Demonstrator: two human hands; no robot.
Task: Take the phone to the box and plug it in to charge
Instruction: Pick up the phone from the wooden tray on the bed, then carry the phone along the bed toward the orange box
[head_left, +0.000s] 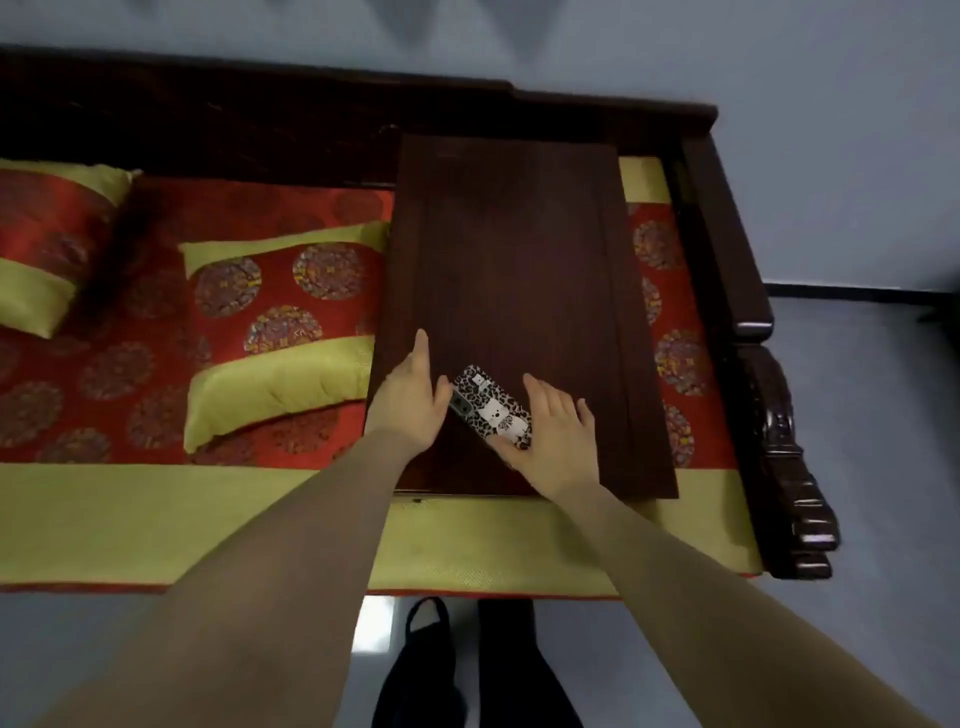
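A phone (488, 408) in a leopard-print case with a white figure lies face down near the front of a dark wooden low table (514, 249). My left hand (410, 402) rests flat just left of the phone, fingers apart, its thumb touching the phone's left edge. On the right, my right hand (553, 441) has its fingers spread, and its thumb lies on the phone's near end. Neither hand has closed around the phone. No box or charger cable is in view.
The low table stands on a wooden sofa bench (727, 208) covered in red and yellow-green fabric. Two matching cushions (280, 332) (47, 244) lie to the left. The carved armrest (779, 415) borders the right. Grey floor and my dark trousers (467, 675) are below.
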